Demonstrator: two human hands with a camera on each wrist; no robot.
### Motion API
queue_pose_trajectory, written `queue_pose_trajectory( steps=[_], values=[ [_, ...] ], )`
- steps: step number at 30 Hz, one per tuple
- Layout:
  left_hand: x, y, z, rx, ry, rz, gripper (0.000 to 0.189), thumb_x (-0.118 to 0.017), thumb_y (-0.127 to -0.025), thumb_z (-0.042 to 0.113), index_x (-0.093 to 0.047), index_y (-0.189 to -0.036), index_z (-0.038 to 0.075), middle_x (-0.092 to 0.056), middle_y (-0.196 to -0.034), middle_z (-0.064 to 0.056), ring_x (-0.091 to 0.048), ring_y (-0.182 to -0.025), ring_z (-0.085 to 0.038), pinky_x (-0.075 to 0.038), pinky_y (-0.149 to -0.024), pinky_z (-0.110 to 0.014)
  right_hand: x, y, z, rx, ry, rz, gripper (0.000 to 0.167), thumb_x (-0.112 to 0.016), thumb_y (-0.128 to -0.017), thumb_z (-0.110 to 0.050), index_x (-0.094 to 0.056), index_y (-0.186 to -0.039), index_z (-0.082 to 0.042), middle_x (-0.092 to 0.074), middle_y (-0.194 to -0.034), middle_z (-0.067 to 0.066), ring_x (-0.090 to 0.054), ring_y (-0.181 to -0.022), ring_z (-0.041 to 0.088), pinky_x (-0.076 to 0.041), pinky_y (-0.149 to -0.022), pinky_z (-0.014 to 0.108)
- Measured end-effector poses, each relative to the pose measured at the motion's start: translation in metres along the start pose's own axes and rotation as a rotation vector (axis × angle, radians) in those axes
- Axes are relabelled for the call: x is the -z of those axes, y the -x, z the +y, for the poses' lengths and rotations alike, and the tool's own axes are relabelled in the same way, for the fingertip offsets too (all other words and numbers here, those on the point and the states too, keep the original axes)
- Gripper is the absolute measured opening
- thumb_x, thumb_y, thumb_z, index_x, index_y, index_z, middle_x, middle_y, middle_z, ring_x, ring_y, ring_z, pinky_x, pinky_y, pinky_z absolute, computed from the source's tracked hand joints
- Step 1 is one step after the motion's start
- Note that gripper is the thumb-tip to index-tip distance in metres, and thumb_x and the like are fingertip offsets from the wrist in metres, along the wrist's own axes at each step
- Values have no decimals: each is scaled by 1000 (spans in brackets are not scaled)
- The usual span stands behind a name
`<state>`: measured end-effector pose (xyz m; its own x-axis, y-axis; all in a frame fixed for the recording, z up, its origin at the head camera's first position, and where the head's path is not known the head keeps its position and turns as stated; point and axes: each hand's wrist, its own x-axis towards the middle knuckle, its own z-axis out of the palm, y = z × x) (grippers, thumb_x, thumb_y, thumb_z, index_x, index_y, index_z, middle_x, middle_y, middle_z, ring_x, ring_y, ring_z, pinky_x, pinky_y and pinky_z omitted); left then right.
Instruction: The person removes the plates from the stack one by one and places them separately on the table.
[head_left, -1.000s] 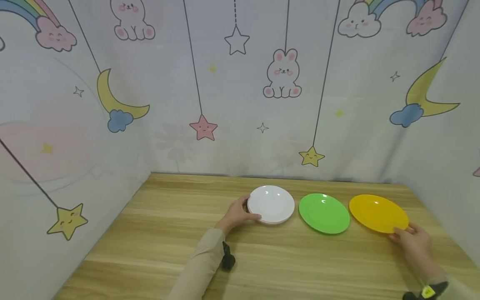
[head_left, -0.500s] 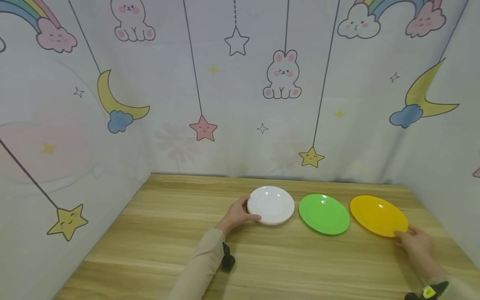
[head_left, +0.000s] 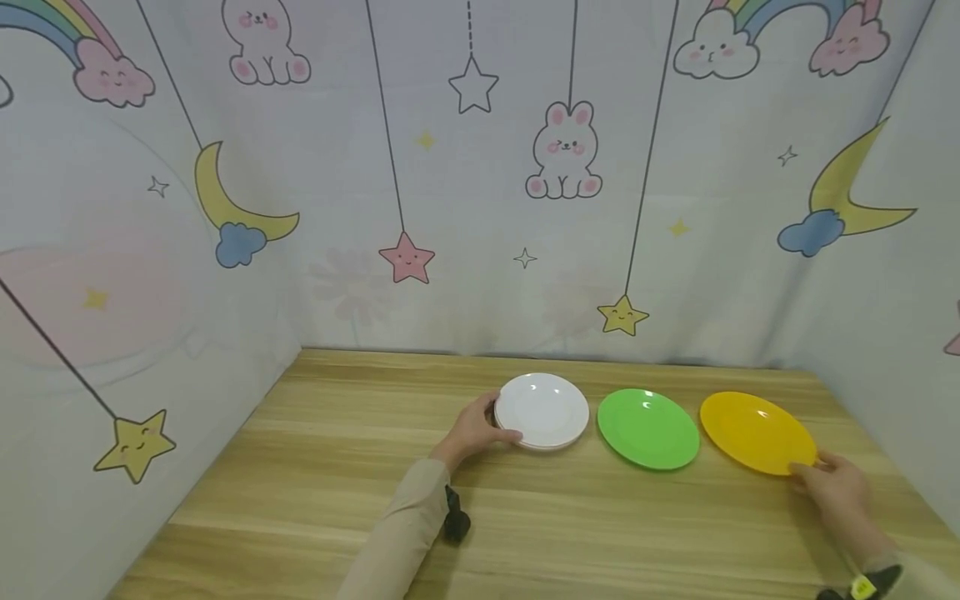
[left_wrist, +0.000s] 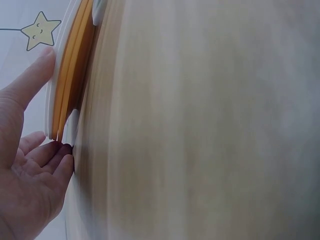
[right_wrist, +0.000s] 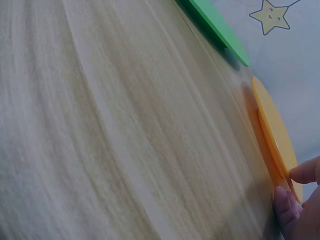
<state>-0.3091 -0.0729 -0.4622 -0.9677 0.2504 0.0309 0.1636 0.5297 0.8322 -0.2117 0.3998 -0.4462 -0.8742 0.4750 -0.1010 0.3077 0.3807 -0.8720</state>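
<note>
My left hand (head_left: 474,431) grips the left rim of a stack topped by a white plate (head_left: 542,410), thumb over the near rim. Under the white rims, the left wrist view reveals orange plates (left_wrist: 75,65), with the fingers curled below their edge. Over on the right, my right hand (head_left: 836,490) pinches the near right rim of a yellow-orange plate (head_left: 757,433), thumb on top and fingers beneath. Close above the wood, this plate's underside faces the right wrist camera. Between the two lies a green plate (head_left: 648,429), touched by neither hand.
All the plates form a row toward the back of the wooden table (head_left: 315,467). Behind it hangs a white cloth wall (head_left: 480,208) printed with stars, moons and rabbits, with side walls left and right. A black strap (head_left: 454,517) sits at the left wrist.
My right hand and the yellow-orange plate have shifted slightly toward me and to the right, mostly in the first half second. The left hand, white-topped stack and green plate have stayed in place.
</note>
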Motion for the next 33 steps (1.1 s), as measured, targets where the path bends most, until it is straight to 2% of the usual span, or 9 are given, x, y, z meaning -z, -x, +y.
queue_pose_trajectory(
  steps=[3,5,8,11,15,20,24,27,33],
  values=[
    [0,0,0,1,2,1,88,-80,-66,32,-37,-135,-1,-40,-138,-17,-35,-129,-29,-32,-106,-38,3,-1,0,11,72,7,70,-56,-81,-12,-20,-130,22,-57,-79,19,-54,-49,2,-50,-48,21],
    [1,1,0,0,3,1,88,-80,-67,32,-37,-135,-1,-39,-138,-17,-34,-129,-29,-32,-106,-38,5,-3,-4,27,146,12,68,-56,-81,-15,-25,-129,21,-57,-80,25,-54,-51,5,-48,-48,22],
    [1,1,-1,-3,2,3,88,-80,-67,32,-37,-135,-1,-39,-138,-17,-34,-129,-29,-32,-106,-38,8,-6,-13,60,266,-1,66,-56,-83,-21,-30,-126,21,-51,-100,38,-57,-59,15,-47,-50,23],
    [1,1,-2,-7,0,4,87,-80,-67,32,-37,-135,0,-40,-138,-16,-35,-129,-29,-32,-105,-38,10,-9,-23,75,305,-50,69,-56,-84,-27,-30,-126,21,-44,-114,40,-59,-64,18,-48,-52,24],
    [1,1,-3,-10,3,5,87,-80,-67,32,-37,-135,0,-40,-138,-16,-35,-129,-29,-32,-105,-38,3,-11,-35,98,251,-84,70,-56,-85,-26,-28,-127,22,-43,-114,42,-60,-59,14,-52,-53,25],
    [1,2,-3,-11,-4,6,87,-80,-66,33,-38,-135,0,-40,-137,-17,-35,-128,-30,-33,-105,-39,-12,-11,-51,121,185,-116,70,-59,-85,-24,-29,-127,23,-36,-121,43,-62,-61,15,-55,-58,28],
    [0,1,-2,-4,-3,5,88,-80,-66,34,-38,-135,-1,-40,-138,-17,-35,-129,-29,-33,-105,-38,-24,-8,-63,152,159,-144,69,-60,-84,-23,-30,-127,22,-36,-121,43,-64,-68,20,-56,-62,30],
    [0,0,-2,0,-3,4,88,-80,-66,34,-37,-135,-1,-40,-138,-18,-35,-129,-29,-33,-105,-38,-34,-6,-71,168,129,-162,68,-60,-85,-22,-29,-128,22,-37,-121,41,-61,-76,21,-56,-65,29],
    [0,0,0,5,-20,8,88,-80,-67,33,-37,-135,-2,-39,-138,-18,-34,-129,-29,-32,-106,-38,-58,1,-88,185,95,-219,68,-57,-87,-21,-25,-131,20,-38,-120,37,-54,-93,32,-56,-70,29]
  ],
)
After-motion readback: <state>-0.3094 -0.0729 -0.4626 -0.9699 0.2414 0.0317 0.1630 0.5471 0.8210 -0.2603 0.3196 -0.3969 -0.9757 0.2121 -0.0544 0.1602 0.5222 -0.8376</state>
